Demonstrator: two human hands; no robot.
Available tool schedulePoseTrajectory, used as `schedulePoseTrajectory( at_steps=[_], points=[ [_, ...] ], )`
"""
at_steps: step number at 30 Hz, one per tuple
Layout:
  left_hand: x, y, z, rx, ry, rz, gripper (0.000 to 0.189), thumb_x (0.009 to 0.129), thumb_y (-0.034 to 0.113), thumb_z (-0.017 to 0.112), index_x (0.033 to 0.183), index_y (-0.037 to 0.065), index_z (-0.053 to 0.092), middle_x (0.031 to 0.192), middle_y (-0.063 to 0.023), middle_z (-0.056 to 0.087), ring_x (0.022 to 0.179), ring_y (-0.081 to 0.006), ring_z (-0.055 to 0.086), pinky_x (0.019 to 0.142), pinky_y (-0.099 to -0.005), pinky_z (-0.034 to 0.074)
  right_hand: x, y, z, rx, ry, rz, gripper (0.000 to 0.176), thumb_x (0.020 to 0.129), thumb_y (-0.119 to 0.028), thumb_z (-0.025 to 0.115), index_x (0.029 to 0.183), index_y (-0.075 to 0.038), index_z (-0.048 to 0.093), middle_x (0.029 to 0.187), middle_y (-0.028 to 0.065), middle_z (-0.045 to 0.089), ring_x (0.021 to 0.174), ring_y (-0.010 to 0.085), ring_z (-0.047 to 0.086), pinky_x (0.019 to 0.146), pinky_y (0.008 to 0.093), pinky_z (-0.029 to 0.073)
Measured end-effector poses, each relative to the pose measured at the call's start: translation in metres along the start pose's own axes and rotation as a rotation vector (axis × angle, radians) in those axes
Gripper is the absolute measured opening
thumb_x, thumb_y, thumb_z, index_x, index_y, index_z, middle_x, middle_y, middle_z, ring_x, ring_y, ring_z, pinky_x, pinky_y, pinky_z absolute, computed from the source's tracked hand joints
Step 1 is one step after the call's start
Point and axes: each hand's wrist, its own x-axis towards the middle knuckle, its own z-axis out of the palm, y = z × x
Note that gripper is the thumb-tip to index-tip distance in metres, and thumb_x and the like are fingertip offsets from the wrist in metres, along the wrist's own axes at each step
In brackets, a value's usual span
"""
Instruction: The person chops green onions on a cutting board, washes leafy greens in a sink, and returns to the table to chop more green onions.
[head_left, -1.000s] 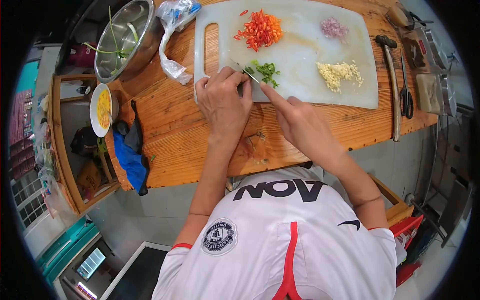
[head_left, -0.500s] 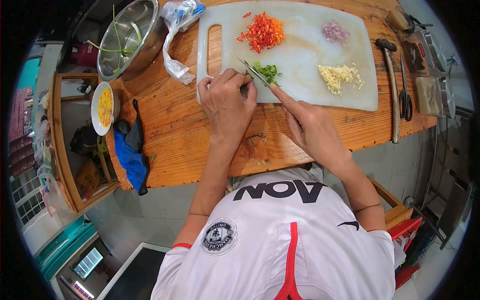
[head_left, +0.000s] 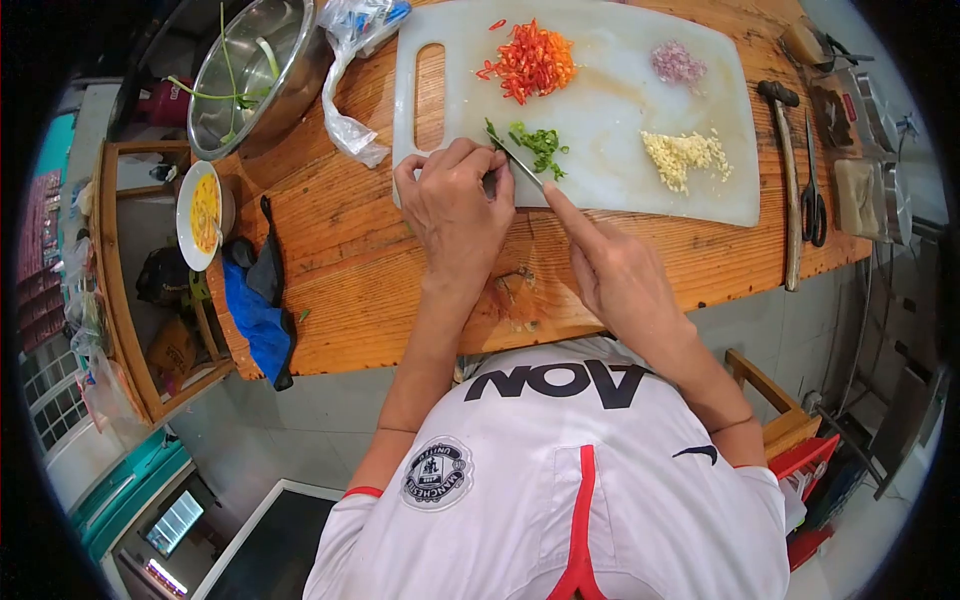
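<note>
R hand [head_left: 628, 287], curled w/ index extended, gripped the knife [head_left: 524, 169] over the board's near-left part, by the half-closed L hand [head_left: 458, 205], contents unclear, w/ chopped greens [head_left: 542, 146] just right & red chillies [head_left: 527, 62] farther.

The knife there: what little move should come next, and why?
I'd edge the left hand's fingertips back slightly before any cut: the knife, in the right hand, seems very close beside them, with chopped greens on its other side.
</note>
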Motion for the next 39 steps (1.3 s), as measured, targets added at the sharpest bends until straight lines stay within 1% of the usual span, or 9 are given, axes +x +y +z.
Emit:
schedulePoseTrajectory(
  at_steps=[4,8,13,19,25,29,32,34,39],
  points=[
    [-0.002,0.000,0.000,0.006,-0.014,0.009,0.006,0.077,0.012,0.076,0.080,0.008,0.073,0.084,-0.0030,0.069,0.081,-0.0221,0.064,0.089,-0.0392,0.038,0.011,-0.006,0.006,-0.039,-0.010,0.043,0.063,0.087,-0.001,0.059,0.148,-0.008,0.046,0.075,0.0208,0.062,0.064,0.0411,0.064,0.059,0.0491,0.053],
    [-0.006,0.001,-0.003,-0.033,-0.030,-0.041,0.006,0.081,0.012,0.075,0.087,0.008,0.076,0.093,-0.0018,0.073,0.088,-0.0213,0.066,0.095,-0.0401,0.040,0.016,0.005,0.008,0.123,0.064,-0.015,0.057,0.088,0.000,0.058,0.145,-0.004,0.048,0.076,0.0242,0.063,0.065,0.0408,0.064,0.061,0.0495,0.052],
    [-0.010,-0.002,-0.002,-0.082,-0.002,-0.039,0.007,0.079,0.009,0.075,0.085,0.006,0.076,0.094,-0.0029,0.072,0.087,-0.0220,0.065,0.093,-0.0387,0.039,0.009,0.007,-0.002,0.216,0.072,0.002,0.052,0.091,0.000,0.057,0.142,0.000,0.050,0.078,0.0261,0.064,0.069,0.0397,0.065,0.064,0.0504,0.050],
    [-0.006,0.000,-0.004,-0.051,-0.005,-0.015,0.007,0.078,0.010,0.076,0.083,0.006,0.076,0.090,-0.0034,0.071,0.085,-0.0226,0.065,0.091,-0.0388,0.039,0.011,0.005,0.001,0.106,0.063,-0.078,0.055,0.089,0.000,0.058,0.144,-0.004,0.050,0.075,0.0233,0.063,0.067,0.0387,0.065,0.062,0.0487,0.052],
    [-0.004,0.001,-0.006,0.000,-0.022,-0.016,0.006,0.077,0.011,0.076,0.081,0.007,0.076,0.088,-0.0034,0.071,0.082,-0.0227,0.065,0.090,-0.0403,0.037,0.010,-0.004,0.006,0.013,0.028,0.011,0.061,0.089,0.003,0.059,0.148,-0.011,0.048,0.074,0.0207,0.061,0.063,0.0383,0.061,0.062,0.0488,0.049],
    [-0.003,0.001,-0.009,0.046,-0.082,-0.067,0.009,0.082,0.017,0.074,0.086,0.010,0.079,0.094,-0.0005,0.074,0.088,-0.0210,0.067,0.097,-0.0398,0.037,0.025,-0.005,0.014,0.041,0.060,-0.004,0.058,0.089,0.002,0.058,0.145,-0.009,0.051,0.076,0.0225,0.061,0.063,0.0385,0.061,0.061,0.0480,0.048],
    [-0.004,-0.003,-0.009,-0.058,-0.094,-0.137,0.008,0.082,0.016,0.074,0.085,0.010,0.079,0.093,-0.0001,0.075,0.089,-0.0210,0.067,0.096,-0.0390,0.037,0.023,0.007,0.007,0.166,0.086,-0.038,0.054,0.089,0.001,0.058,0.143,-0.005,0.052,0.075,0.0235,0.062,0.064,0.0392,0.062,0.061,0.0484,0.049],
    [-0.003,-0.003,-0.008,-0.033,-0.059,-0.102,0.008,0.082,0.016,0.074,0.084,0.010,0.079,0.093,0.0000,0.075,0.089,-0.0208,0.067,0.095,-0.0385,0.037,0.016,0.006,0.001,0.209,0.087,-0.033,0.052,0.089,-0.002,0.058,0.141,-0.001,0.051,0.074,0.0239,0.064,0.065,0.0408,0.064,0.063,0.0502,0.052],
    [-0.002,-0.003,-0.006,-0.026,-0.037,-0.077,0.007,0.080,0.016,0.075,0.082,0.010,0.078,0.091,-0.0003,0.074,0.088,-0.0205,0.067,0.092,-0.0384,0.037,0.012,0.005,0.006,0.069,0.094,-0.097,0.054,0.090,-0.004,0.059,0.144,-0.005,0.050,0.072,0.0215,0.063,0.063,0.0390,0.063,0.059,0.0489,0.052]
  ],
)
